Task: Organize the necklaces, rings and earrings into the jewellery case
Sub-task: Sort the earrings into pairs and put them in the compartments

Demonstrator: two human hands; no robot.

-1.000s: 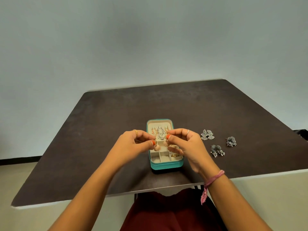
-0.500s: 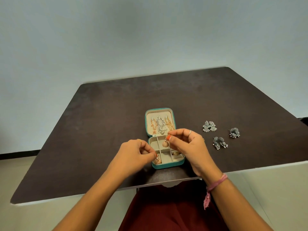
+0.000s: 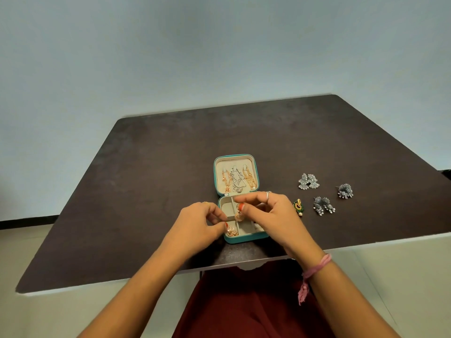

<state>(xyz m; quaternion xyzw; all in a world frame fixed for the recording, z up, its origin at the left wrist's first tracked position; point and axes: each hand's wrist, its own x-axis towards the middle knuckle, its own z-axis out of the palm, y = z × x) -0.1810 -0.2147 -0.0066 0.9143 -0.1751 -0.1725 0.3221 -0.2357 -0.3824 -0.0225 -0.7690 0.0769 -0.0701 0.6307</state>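
A small teal jewellery case (image 3: 244, 239) lies open near the table's front edge, its lid (image 3: 216, 174) flat behind it with several gold and silver necklaces (image 3: 238, 181) hung inside. My left hand (image 3: 197, 223) pinches a rose-gold earring (image 3: 230, 231) down in the case's front left compartment. My right hand (image 3: 273, 213) pinches the matching rose-gold earring (image 3: 238, 215) by its hook, dangling over the middle compartments. Part of the case's right side is hidden by my right hand.
On the dark table (image 3: 146, 179) right of the case lie a green-and-gold earring (image 3: 298, 206), a silver fan-shaped pair (image 3: 308, 181), a silver pair with white beads (image 3: 324, 207) and a single round silver earring (image 3: 345, 191). The table's front edge (image 3: 366, 246) is close to my lap.
Both hands have come down from in front of the lid to the case's base. The left earring now sits low in the front left compartment; the right one hangs over the middle.
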